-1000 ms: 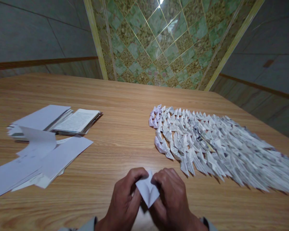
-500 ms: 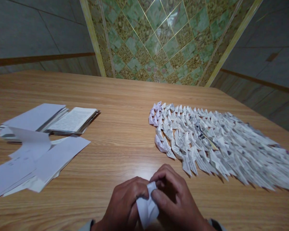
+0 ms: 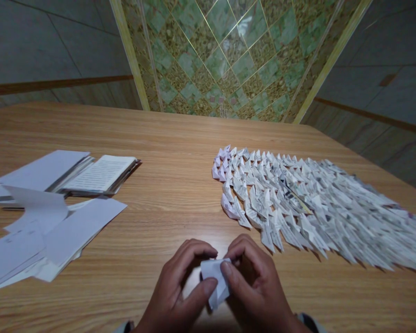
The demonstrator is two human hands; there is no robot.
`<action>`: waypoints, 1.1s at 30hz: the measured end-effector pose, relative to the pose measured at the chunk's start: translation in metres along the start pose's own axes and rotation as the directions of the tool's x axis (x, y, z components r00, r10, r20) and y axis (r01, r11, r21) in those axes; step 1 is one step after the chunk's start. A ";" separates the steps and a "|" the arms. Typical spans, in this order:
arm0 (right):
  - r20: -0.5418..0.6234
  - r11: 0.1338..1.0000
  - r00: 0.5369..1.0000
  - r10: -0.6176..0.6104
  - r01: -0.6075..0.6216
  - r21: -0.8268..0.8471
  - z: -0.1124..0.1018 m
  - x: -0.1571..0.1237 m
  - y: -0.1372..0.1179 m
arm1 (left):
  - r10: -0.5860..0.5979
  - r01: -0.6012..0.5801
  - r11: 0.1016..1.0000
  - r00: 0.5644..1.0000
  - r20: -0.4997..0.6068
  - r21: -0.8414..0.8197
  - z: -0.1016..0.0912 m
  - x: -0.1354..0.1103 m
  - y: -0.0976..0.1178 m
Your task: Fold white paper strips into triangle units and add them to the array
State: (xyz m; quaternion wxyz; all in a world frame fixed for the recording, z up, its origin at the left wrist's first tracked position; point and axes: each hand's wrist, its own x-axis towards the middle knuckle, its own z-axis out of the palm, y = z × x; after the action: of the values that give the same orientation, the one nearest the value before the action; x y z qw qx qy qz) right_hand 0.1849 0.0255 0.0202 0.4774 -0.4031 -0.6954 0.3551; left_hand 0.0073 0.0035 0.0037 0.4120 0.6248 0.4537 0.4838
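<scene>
Low in the middle of the wooden table, my left hand and my right hand pinch a small folded piece of white paper between thumbs and fingertips. Both hands are closed on it, just above the tabletop. To the right lies a wide spread of several folded paper boats, laid in overlapping rows.
Loose white sheets lie at the left, one curling up. Behind them rests an open book or stack of printed pages. Past the table's far edge is a green patterned tiled floor.
The folded paper has been turned and squeezed smaller between my fingers; its pointed lower tip no longer hangs down. My left thumb has slid under it. The view drifted slightly.
</scene>
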 end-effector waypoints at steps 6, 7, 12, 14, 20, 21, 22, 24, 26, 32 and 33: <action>0.100 0.999 0.995 0.030 -0.027 -0.030 -0.001 0.000 -0.002 | -0.013 0.012 0.999 0.999 0.037 0.046 0.002 0.001 0.001; 0.115 0.999 0.993 0.036 -0.032 -0.034 -0.002 0.000 -0.001 | -0.011 0.009 0.999 0.999 0.049 0.051 0.001 0.001 0.002; 0.115 0.999 0.992 0.045 -0.041 -0.033 -0.004 -0.001 -0.002 | -0.061 0.060 0.998 0.995 0.084 0.003 -0.001 0.003 0.005; 0.105 0.998 0.992 0.067 -0.065 -0.021 -0.003 -0.001 -0.002 | -0.123 0.129 0.990 0.988 0.092 -0.064 -0.001 0.004 0.007; 0.053 0.993 0.991 0.119 -0.119 -0.007 -0.001 -0.002 -0.002 | -0.314 0.322 0.907 0.947 0.074 -0.271 0.001 0.006 0.012; 0.068 0.994 0.991 0.111 -0.110 -0.011 -0.001 -0.002 -0.002 | -0.318 0.326 0.904 0.945 0.073 -0.276 0.001 0.005 0.013; 0.086 0.995 0.991 0.103 -0.102 -0.018 -0.001 -0.002 -0.003 | -0.309 0.317 0.911 0.948 0.070 -0.265 0.000 0.005 0.013; 0.118 0.996 0.989 0.091 -0.087 -0.037 -0.001 -0.002 -0.003 | -0.268 0.276 0.936 0.961 0.065 -0.218 0.000 0.004 0.013; 0.122 0.996 0.989 0.078 -0.072 -0.052 -0.001 -0.002 -0.005 | -0.227 0.236 0.954 0.972 0.067 -0.185 -0.001 0.003 0.013; 0.117 0.986 0.979 0.167 -0.167 -0.012 0.001 -0.003 -0.006 | -0.289 0.306 0.928 0.951 0.108 -0.211 -0.001 0.000 0.009; 0.124 0.981 0.973 0.192 -0.195 0.007 0.002 -0.003 -0.005 | -0.306 0.327 0.917 0.944 0.126 -0.226 -0.001 0.000 0.009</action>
State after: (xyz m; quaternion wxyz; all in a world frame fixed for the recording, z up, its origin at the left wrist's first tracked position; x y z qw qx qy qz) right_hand 0.1830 0.0207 0.0229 0.4008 -0.4417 -0.6773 0.4307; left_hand 0.0076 0.0013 0.0122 0.5782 0.5085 0.4672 0.4346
